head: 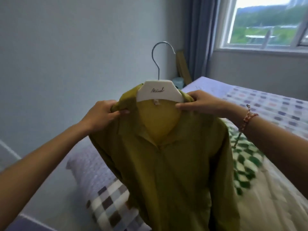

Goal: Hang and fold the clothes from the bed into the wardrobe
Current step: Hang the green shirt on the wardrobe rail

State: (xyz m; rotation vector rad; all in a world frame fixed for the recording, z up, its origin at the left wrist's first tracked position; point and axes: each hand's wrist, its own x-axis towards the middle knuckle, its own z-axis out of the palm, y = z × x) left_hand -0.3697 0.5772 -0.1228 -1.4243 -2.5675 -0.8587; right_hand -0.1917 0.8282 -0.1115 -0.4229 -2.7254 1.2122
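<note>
An olive-green collared shirt (166, 164) hangs on a white hanger (159, 92) with a metal hook, held up in front of me above the bed. My left hand (103, 112) grips the shirt's left shoulder at the collar. My right hand (198, 102) pinches the right shoulder and the hanger's right end. The shirt's lower part drops out of the frame. No wardrobe is in view.
The bed (266, 104) with a checked quilt runs to the right and below. A green-and-white checked cloth (243, 164) lies on it behind the shirt. A window (270, 22) and grey curtain (200, 30) stand at the far right; a plain wall fills the left.
</note>
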